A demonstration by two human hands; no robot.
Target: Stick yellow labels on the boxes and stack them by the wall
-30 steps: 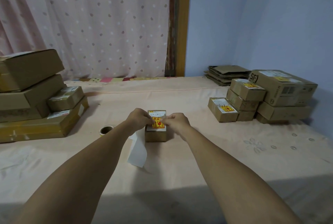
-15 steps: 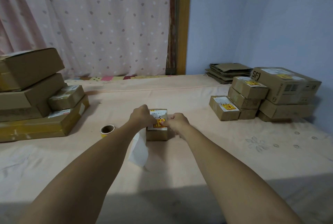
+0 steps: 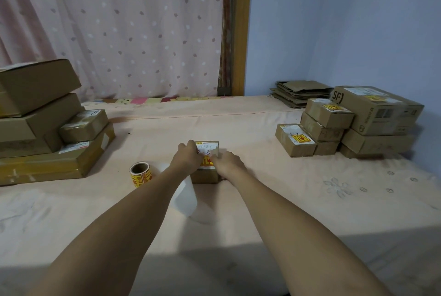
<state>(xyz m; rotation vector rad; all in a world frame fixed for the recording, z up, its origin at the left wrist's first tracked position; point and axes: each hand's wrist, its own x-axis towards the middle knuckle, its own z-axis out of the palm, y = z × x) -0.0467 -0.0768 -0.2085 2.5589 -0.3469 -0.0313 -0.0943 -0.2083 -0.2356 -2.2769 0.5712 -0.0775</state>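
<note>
A small cardboard box (image 3: 205,175) sits mid-bed with a white shipping slip and a yellow label (image 3: 207,162) on top. My left hand (image 3: 188,156) lies curled over the box's top left edge, and a white backing strip (image 3: 185,198) hangs out from under it. My right hand (image 3: 228,163) is at the box's right side, its fingertips pinching a pale corner flap at the label's edge. A roll of yellow labels (image 3: 140,174) lies to the left of my arm. Labelled boxes (image 3: 329,114) are stacked by the blue wall on the right.
A pile of larger unlabelled boxes (image 3: 43,128) fills the left side of the bed. Flattened cartons (image 3: 298,91) lie in the far right corner. A dotted curtain (image 3: 119,33) hangs behind. Bare pink bedsheet (image 3: 238,124) lies between the two piles.
Both hands stay on the small box. My right fingertips now lift a pale flap at the label's edge, and the label roll shows more fully as the view shifts.
</note>
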